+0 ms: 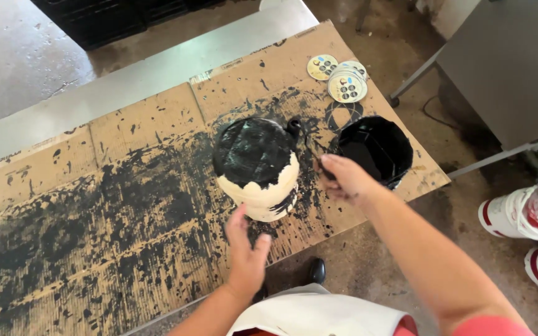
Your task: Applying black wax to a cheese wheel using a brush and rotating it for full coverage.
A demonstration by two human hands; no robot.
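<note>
We hold a brush [309,149] pinched in our right hand [344,177], the half-blackened upright pot [259,171] at nine o'clock; our open, empty left hand [246,252] sits nearer, below it.

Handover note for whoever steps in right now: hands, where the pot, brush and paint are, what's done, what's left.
Left hand: open, just below the pot, not gripping it.
Right hand: shut on a thin brush, its black head at the pot's upper right edge.
Cream pot: on the paint-splattered cardboard; top and part of the side are black.
Black paint tub: open, right of the pot. Round lids beyond it.
Done: top coated. Left: lower side remains cream.
</note>
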